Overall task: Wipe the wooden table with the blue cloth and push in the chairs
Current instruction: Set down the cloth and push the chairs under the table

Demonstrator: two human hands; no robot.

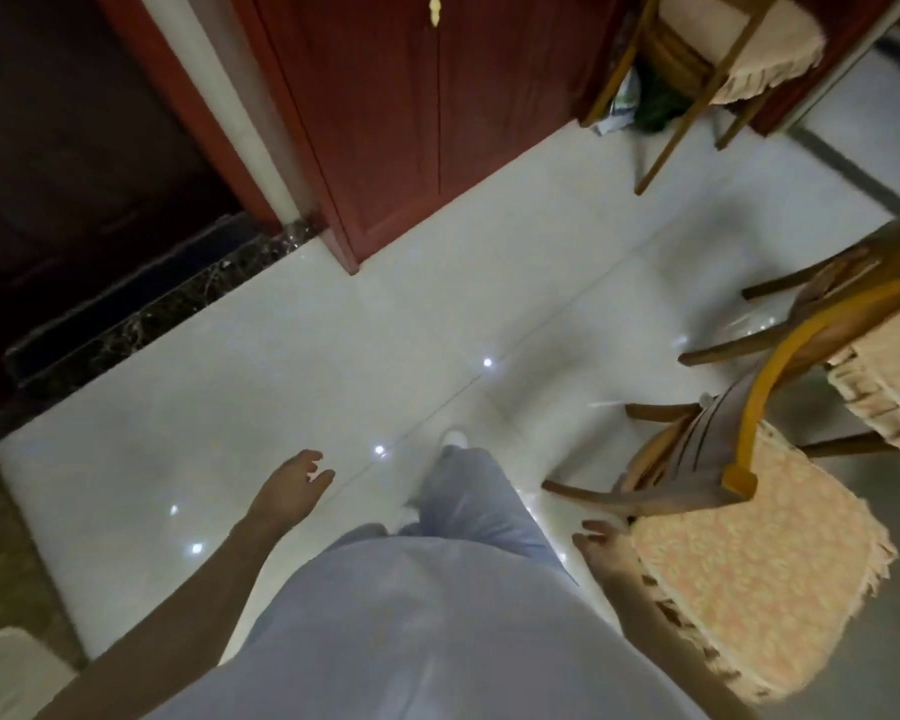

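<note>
The nearest chair (723,511) stands at our right, our right hand (601,543) beside its cushion (759,574), fingers apart and perhaps touching it, left hand (289,493) loose-fingered over the floor (333,356); no cloth or wooden surface shows, so we should grip the backrest (718,433) and push straight.

Wooden chairs with frilled peach cushions stand at right: nearest chair (749,553), second chair (887,402), far chair (780,44).

Open tile floor (281,387) ahead; chairs (749,511) crowd rt side, red door (437,122) blocks far end.
</note>
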